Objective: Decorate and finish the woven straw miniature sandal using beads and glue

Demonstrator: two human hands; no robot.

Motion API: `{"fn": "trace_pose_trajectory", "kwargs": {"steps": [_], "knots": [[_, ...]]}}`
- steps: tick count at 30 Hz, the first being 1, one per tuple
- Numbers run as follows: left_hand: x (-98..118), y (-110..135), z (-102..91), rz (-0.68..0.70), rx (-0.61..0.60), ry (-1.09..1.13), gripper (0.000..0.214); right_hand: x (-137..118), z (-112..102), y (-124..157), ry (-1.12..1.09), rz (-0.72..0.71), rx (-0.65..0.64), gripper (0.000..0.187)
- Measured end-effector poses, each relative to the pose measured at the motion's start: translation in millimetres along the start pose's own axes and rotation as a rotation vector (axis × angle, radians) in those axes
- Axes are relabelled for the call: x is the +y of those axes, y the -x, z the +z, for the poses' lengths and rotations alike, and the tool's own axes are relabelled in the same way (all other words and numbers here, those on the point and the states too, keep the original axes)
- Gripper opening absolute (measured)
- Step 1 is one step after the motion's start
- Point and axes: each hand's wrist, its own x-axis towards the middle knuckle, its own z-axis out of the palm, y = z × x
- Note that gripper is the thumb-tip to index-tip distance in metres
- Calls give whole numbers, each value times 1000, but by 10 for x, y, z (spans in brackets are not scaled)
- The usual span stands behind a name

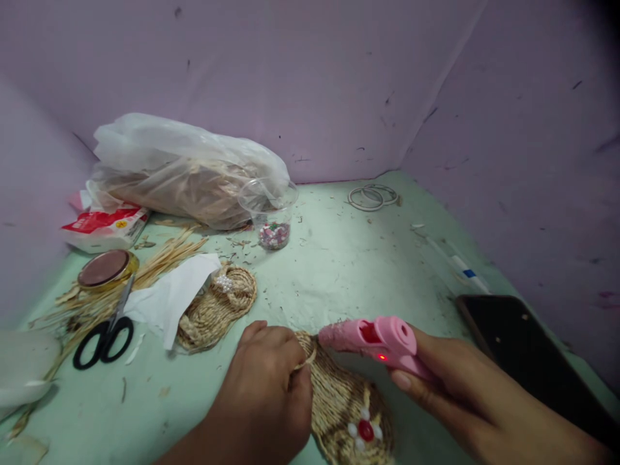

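My right hand (pixel 465 394) grips a pink glue gun (pixel 375 342) whose red light is on, with its nozzle pointing left at the rim of a small woven straw sandal (pixel 346 400). That sandal lies near the front edge and carries a red and white bead flower (pixel 365 431). My left hand (pixel 271 387) is closed, pinching a straw strand at the sandal's upper edge right beside the nozzle. A second woven sandal (pixel 217 307) with a pearl ornament lies to the left, partly under white paper (pixel 169 297).
Black-handled scissors (pixel 104 336), loose straw (pixel 159 258) and a round tin lid (pixel 106 268) lie at the left. A plastic bag of straw (pixel 188 171) and a clear cup of beads (pixel 272 219) stand behind. Rings (pixel 372 196), glue sticks (pixel 455 261) and a dark phone (pixel 513 342) are at right.
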Motion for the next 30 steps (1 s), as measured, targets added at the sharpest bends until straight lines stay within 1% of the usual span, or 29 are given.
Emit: {"fn": "trace_pose_trajectory", "kwargs": {"steps": [9,19,27,30], "knots": [[18,-16,-2,1,-23,-38,18,-49,-21,-32,-43,-37,38,28],[26,1,7,-16,-30,-47,15,-35,-38,-71,-42,-20,-33,21],[25,3,8,-18,-28,-36,15,37,-11,-17,-8,-31,-20,31],[27,4,5,-23,-25,-29,14,29,1,-12,4,-31,-2,29]]}}
